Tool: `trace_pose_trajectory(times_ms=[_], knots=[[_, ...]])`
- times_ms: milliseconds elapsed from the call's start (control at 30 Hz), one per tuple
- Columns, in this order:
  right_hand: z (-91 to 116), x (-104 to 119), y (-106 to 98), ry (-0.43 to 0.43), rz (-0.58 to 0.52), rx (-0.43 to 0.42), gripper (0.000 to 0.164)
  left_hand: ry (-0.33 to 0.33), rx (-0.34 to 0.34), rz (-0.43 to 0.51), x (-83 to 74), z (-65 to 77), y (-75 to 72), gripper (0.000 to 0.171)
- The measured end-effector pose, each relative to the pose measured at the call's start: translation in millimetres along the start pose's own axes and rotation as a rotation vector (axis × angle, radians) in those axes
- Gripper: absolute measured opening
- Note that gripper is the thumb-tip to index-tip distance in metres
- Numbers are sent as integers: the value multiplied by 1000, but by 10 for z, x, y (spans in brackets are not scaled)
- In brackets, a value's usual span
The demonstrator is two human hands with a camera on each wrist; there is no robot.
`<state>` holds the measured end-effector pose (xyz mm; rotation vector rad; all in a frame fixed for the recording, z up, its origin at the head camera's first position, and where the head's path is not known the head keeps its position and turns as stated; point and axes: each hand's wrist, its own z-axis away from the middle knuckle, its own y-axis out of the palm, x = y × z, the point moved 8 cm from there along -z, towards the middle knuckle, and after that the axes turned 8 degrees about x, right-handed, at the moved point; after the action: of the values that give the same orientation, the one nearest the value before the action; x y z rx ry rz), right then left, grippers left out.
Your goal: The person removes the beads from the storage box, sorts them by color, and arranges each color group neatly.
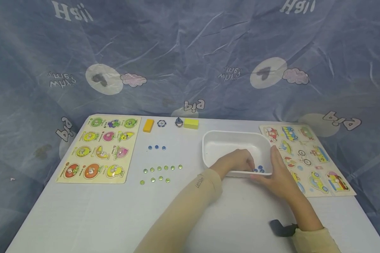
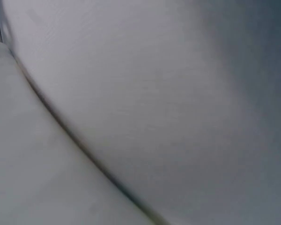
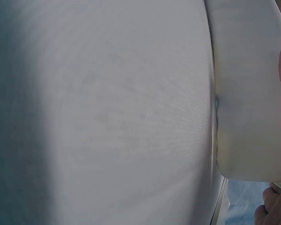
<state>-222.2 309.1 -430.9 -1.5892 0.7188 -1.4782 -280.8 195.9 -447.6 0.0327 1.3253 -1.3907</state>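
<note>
Right hand (image 1: pixel 278 178) grips the tray (image 1: pixel 225 141), long axis sideways; left hand (image 1: pixel 235 161) inside, hold unclear.

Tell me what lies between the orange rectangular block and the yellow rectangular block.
In the head view, a blue-and-white disc and a small blue-grey pointed figure lie between them.

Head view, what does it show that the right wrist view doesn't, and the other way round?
Only the head view shows the left hand reaching into the white tub, the blue beads inside it, the green beads and the fruit puzzle board.
Only the right wrist view shows the tub's outer wall close up and side-on, down to its base.
Both show the tub, the right hand holding it, and the white table.
</note>
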Motion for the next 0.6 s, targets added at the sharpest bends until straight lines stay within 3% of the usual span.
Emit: trace_pose_trajectory(times_ms=[367, 600], knots=[[9, 0, 11, 2, -6, -5, 127, -15, -18, -52, -2, -31, 0, 12], [4, -8, 1, -7, -5, -3, 125, 41, -68, -80, -112, 84, -176, 10]])
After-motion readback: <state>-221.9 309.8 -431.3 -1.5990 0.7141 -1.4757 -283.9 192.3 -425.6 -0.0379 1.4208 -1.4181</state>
